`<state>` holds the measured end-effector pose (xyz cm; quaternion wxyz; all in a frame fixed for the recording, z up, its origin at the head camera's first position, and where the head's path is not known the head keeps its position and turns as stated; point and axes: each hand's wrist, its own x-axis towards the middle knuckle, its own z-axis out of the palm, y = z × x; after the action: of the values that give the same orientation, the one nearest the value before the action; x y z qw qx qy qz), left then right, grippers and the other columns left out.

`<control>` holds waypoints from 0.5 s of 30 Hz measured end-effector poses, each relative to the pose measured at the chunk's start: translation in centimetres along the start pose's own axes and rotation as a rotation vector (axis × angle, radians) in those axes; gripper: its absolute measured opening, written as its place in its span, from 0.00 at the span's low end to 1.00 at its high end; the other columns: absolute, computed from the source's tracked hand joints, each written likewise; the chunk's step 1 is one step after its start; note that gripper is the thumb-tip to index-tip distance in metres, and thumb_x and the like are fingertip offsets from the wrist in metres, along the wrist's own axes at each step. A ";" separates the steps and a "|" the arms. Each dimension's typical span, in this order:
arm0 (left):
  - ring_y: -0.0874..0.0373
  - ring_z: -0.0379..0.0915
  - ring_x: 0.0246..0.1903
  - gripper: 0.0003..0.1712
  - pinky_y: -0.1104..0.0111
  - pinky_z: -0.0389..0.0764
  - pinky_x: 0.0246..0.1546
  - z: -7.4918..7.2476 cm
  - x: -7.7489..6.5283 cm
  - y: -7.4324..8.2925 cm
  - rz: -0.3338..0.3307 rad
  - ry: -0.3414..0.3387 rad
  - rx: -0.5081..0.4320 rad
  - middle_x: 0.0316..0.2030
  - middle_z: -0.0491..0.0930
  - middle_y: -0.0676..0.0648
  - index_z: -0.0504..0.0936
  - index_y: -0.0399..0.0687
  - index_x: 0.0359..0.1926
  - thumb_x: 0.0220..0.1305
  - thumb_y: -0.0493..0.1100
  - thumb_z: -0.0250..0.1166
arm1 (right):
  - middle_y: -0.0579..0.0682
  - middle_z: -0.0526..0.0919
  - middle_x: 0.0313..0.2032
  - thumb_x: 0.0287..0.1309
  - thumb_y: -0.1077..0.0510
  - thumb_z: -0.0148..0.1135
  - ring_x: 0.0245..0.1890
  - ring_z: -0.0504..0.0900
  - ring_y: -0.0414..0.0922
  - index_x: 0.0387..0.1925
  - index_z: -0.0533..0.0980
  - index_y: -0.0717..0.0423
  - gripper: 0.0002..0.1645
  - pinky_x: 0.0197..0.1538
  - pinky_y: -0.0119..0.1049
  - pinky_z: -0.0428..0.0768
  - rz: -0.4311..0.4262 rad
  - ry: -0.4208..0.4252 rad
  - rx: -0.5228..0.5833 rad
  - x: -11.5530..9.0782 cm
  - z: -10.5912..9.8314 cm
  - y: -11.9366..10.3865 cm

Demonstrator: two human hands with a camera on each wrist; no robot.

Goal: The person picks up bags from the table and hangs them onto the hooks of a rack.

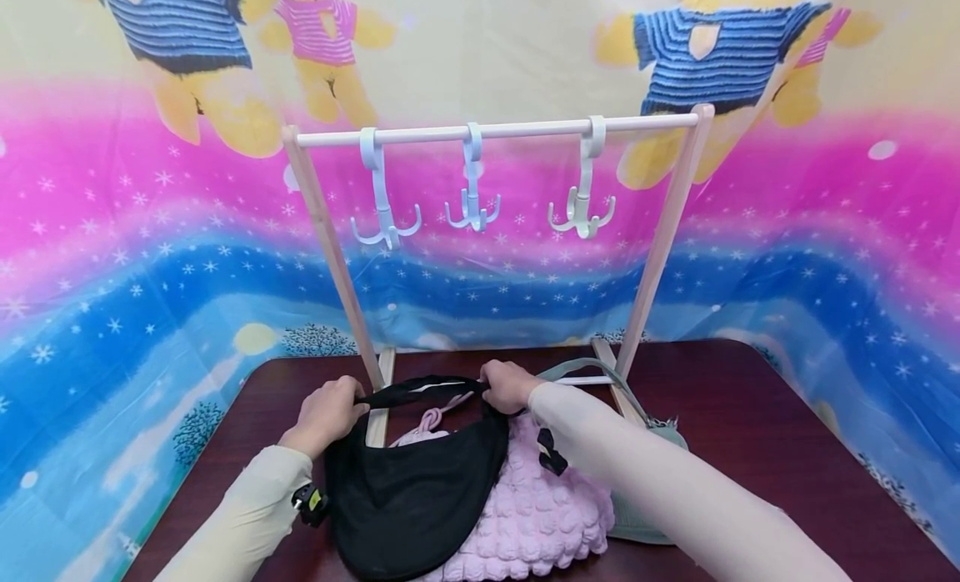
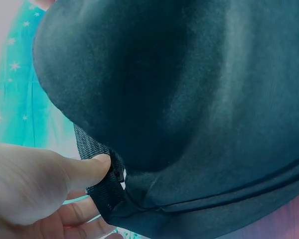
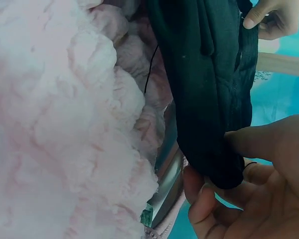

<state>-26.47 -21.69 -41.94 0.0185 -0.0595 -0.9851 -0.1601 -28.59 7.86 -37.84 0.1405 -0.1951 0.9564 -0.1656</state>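
Note:
A black shoulder bag [image 1: 420, 499] hangs between my two hands in front of the rack. My left hand [image 1: 327, 413] pinches its strap at the left end, and the left wrist view shows the thumb pressed on the woven strap [image 2: 107, 196] beside the bag's smooth body. On the other side my right hand [image 1: 510, 386] grips the strap near its right end; in the right wrist view thumb and fingers close round the folded black cloth [image 3: 209, 109]. Behind the black bag lies a pink puffy quilted bag [image 1: 551, 511], partly covered by it.
A green bag [image 1: 637, 515] with a strap lies at the right, partly hidden by my right sleeve. The wooden rack [image 1: 330, 240] stands at the back of the dark table [image 1: 750, 432]. From its bar hang a left hook [image 1: 384, 207], a middle hook [image 1: 472, 190] and a right hook [image 1: 583, 194].

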 end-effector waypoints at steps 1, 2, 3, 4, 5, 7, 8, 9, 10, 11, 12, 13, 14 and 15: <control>0.56 0.74 0.24 0.07 0.60 0.75 0.26 0.0 0.0 0.0 0.001 -0.001 -0.001 0.31 0.85 0.44 0.86 0.41 0.39 0.65 0.41 0.69 | 0.57 0.84 0.51 0.68 0.63 0.58 0.53 0.82 0.51 0.51 0.79 0.62 0.13 0.59 0.46 0.78 0.003 0.004 0.004 0.0 0.0 0.0; 0.56 0.74 0.24 0.06 0.60 0.75 0.26 -0.1 0.0 0.0 0.004 -0.001 -0.002 0.31 0.85 0.45 0.86 0.42 0.39 0.65 0.41 0.69 | 0.56 0.84 0.50 0.69 0.63 0.57 0.53 0.82 0.51 0.50 0.79 0.61 0.12 0.58 0.46 0.78 0.005 0.008 0.007 0.0 0.0 0.0; 0.56 0.74 0.24 0.06 0.60 0.75 0.26 -0.1 -0.1 -0.1 0.004 -0.002 -0.003 0.31 0.84 0.45 0.86 0.42 0.39 0.65 0.41 0.69 | 0.56 0.85 0.49 0.69 0.62 0.57 0.51 0.82 0.50 0.49 0.79 0.61 0.11 0.58 0.45 0.78 0.005 0.014 0.008 0.0 0.0 0.0; 0.56 0.74 0.24 0.06 0.60 0.74 0.26 -0.2 -0.1 -0.1 0.005 -0.004 -0.004 0.31 0.84 0.45 0.86 0.42 0.39 0.65 0.41 0.69 | 0.55 0.85 0.48 0.68 0.63 0.56 0.50 0.82 0.50 0.47 0.79 0.61 0.10 0.56 0.45 0.78 0.004 0.021 0.010 -0.1 0.0 -0.1; 0.56 0.74 0.24 0.06 0.60 0.74 0.25 -0.2 -0.1 -0.1 0.006 -0.005 -0.006 0.30 0.84 0.45 0.86 0.42 0.38 0.65 0.41 0.69 | 0.55 0.85 0.46 0.68 0.63 0.57 0.49 0.82 0.50 0.46 0.79 0.60 0.09 0.55 0.45 0.78 0.002 0.029 0.011 -0.1 0.0 -0.1; 0.56 0.74 0.24 0.06 0.60 0.74 0.26 -0.3 -0.1 -0.1 0.006 -0.006 -0.007 0.30 0.84 0.46 0.86 0.42 0.38 0.65 0.41 0.69 | 0.54 0.85 0.43 0.68 0.63 0.57 0.46 0.82 0.49 0.43 0.79 0.59 0.07 0.53 0.44 0.78 -0.001 0.043 0.014 -0.2 0.0 -0.1; 0.56 0.74 0.24 0.06 0.60 0.74 0.25 -0.3 -0.1 -0.1 0.004 -0.007 -0.008 0.30 0.84 0.46 0.85 0.43 0.38 0.65 0.41 0.69 | 0.54 0.85 0.42 0.68 0.63 0.57 0.44 0.82 0.49 0.41 0.79 0.59 0.06 0.52 0.44 0.78 -0.004 0.049 0.015 -0.2 -0.1 -0.1; 0.56 0.74 0.24 0.05 0.60 0.73 0.25 -0.4 -0.1 -0.1 0.003 -0.008 -0.008 0.29 0.84 0.46 0.85 0.43 0.37 0.65 0.41 0.69 | 0.53 0.84 0.40 0.68 0.63 0.57 0.42 0.81 0.48 0.40 0.79 0.59 0.05 0.51 0.43 0.78 -0.006 0.055 0.016 -0.2 -0.1 -0.2; 0.56 0.74 0.23 0.05 0.60 0.73 0.25 -0.4 -0.1 -0.1 0.004 -0.007 -0.007 0.29 0.84 0.46 0.85 0.43 0.37 0.65 0.41 0.69 | 0.53 0.84 0.39 0.68 0.62 0.58 0.41 0.81 0.48 0.39 0.79 0.58 0.05 0.50 0.43 0.77 -0.007 0.059 0.020 -0.3 -0.1 -0.2; 0.55 0.74 0.23 0.05 0.60 0.73 0.25 -0.5 -0.1 -0.1 0.005 -0.004 -0.006 0.29 0.83 0.47 0.85 0.44 0.37 0.65 0.41 0.69 | 0.52 0.83 0.38 0.68 0.62 0.58 0.39 0.80 0.47 0.38 0.79 0.58 0.04 0.49 0.43 0.77 -0.010 0.063 0.023 -0.3 -0.1 -0.2; 0.55 0.74 0.23 0.05 0.59 0.73 0.25 -0.5 -0.1 -0.1 0.005 -0.002 -0.006 0.28 0.83 0.47 0.85 0.44 0.36 0.65 0.41 0.69 | 0.52 0.83 0.37 0.68 0.62 0.59 0.38 0.80 0.46 0.37 0.79 0.58 0.04 0.48 0.42 0.77 -0.011 0.067 0.026 -0.3 -0.1 -0.2; 0.55 0.73 0.23 0.05 0.59 0.73 0.25 -0.6 -0.1 -0.1 0.004 -0.001 -0.005 0.28 0.83 0.47 0.85 0.44 0.36 0.65 0.41 0.69 | 0.51 0.83 0.36 0.68 0.61 0.60 0.36 0.79 0.46 0.37 0.79 0.57 0.04 0.47 0.42 0.77 -0.016 0.072 0.028 -0.3 -0.1 -0.2; 0.55 0.74 0.23 0.04 0.59 0.73 0.26 -0.7 -0.1 -0.1 0.002 0.002 -0.005 0.28 0.83 0.47 0.85 0.44 0.36 0.65 0.41 0.69 | 0.51 0.82 0.35 0.68 0.61 0.60 0.35 0.79 0.45 0.36 0.79 0.57 0.04 0.47 0.42 0.77 -0.022 0.074 0.031 -0.4 -0.1 -0.2; 0.55 0.74 0.23 0.04 0.59 0.74 0.26 -0.7 -0.2 -0.1 0.001 0.005 -0.005 0.28 0.83 0.47 0.85 0.45 0.35 0.65 0.41 0.69 | 0.51 0.82 0.35 0.68 0.61 0.61 0.35 0.78 0.45 0.36 0.79 0.57 0.04 0.46 0.41 0.77 -0.027 0.078 0.031 -0.4 -0.1 -0.2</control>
<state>-26.31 -22.04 -41.30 0.0207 -0.0595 -0.9847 -0.1625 -28.20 7.86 -37.60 0.1040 -0.1991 0.9558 -0.1896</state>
